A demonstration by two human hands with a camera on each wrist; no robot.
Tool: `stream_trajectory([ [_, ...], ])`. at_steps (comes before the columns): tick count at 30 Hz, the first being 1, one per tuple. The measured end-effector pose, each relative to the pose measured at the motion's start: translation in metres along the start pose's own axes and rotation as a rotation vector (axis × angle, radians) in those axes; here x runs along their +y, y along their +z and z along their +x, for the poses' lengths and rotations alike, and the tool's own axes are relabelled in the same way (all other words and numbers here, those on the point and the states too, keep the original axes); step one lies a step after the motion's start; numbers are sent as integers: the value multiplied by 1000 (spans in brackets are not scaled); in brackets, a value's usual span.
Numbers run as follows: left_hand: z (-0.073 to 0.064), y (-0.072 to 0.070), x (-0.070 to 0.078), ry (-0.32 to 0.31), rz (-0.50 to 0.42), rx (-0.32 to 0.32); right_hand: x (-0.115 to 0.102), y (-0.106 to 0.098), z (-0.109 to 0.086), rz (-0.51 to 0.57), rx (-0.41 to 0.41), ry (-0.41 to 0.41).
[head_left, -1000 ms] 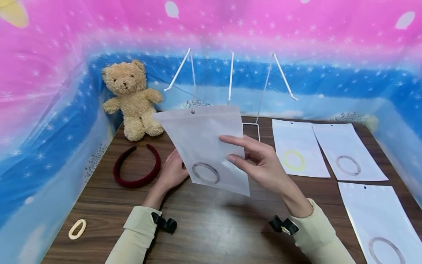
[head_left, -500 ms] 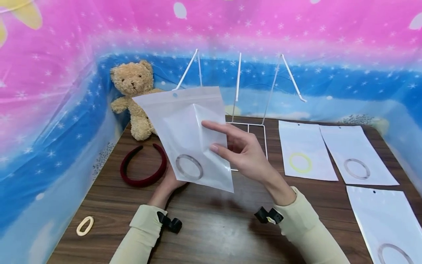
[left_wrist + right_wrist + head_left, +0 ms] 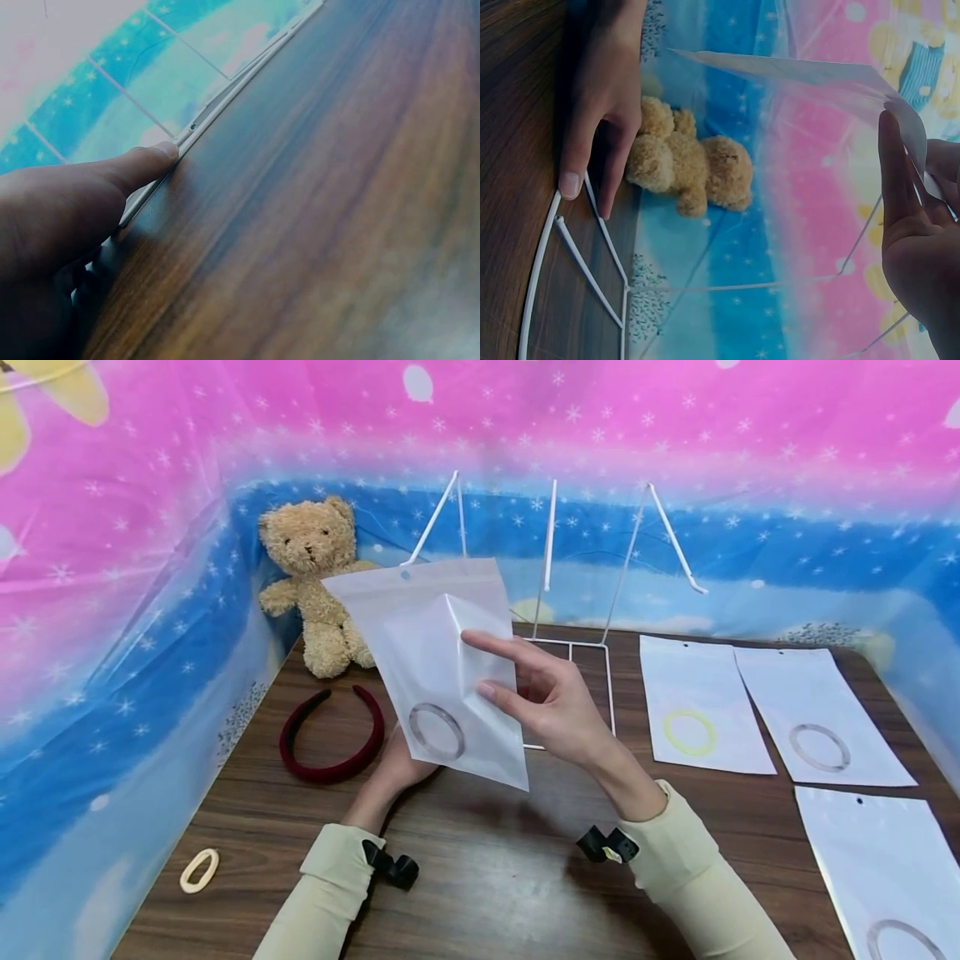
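In the middle of the head frame, the right hand [image 3: 555, 710] is grasping the white packet [image 3: 390, 627] by its right side, thumb and index finger resting on its front. The left hand [image 3: 604, 105] is gripping the base of the white rack [image 3: 551, 535], partly hidden behind the packet. Steadying well is probably calling for firm downward pressure there, while a light pinch is sparing the creasing packet and leaving its punched hole [image 3: 406, 575] uncovered.

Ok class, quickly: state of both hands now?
Left hand: touching the white wire rack; open or closed can't be told.
Right hand: holding a white rectangular plastic pouch.
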State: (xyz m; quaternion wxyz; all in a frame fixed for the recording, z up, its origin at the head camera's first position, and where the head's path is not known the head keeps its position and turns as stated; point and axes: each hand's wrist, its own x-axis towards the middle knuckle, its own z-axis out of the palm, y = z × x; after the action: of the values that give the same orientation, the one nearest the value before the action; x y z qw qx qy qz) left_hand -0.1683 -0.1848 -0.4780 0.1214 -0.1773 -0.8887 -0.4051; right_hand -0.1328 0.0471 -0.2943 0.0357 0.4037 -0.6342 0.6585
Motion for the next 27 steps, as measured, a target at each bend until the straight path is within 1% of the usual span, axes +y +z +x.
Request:
stream_trajectory([
  [2,1,-3,8,-36,21,-15,2,0,1,1,4,10],
  [4,0,-4,10,-74,15,-14,4,0,2,1,6,17],
  [7,0,-3,12,-121,-3,-18,8,-1,4,-2,-1,18],
  [9,0,-3,11,-132,-10,-17,16,-2,5,1,-7,7],
  [14,1,-2,9,-112,-30,2,35,-6,7,2,-11,-20],
  [17,3,-2,9,-103,-25,5,38,-9,8,-8,-8,-27],
  [19,4,-1,9,-84,-21,9,33,-10,9,-19,-4,-31],
  [23,8,0,6,9,50,-1,19,-8,12,-22,1,-20],
  [25,9,1,5,40,79,-9,15,-6,12,-16,3,-9],
  [26,9,1,5,46,82,-9,15,-5,12,-10,2,-5],
  [27,8,0,5,31,62,-2,15,-5,12,-9,2,-3],
])
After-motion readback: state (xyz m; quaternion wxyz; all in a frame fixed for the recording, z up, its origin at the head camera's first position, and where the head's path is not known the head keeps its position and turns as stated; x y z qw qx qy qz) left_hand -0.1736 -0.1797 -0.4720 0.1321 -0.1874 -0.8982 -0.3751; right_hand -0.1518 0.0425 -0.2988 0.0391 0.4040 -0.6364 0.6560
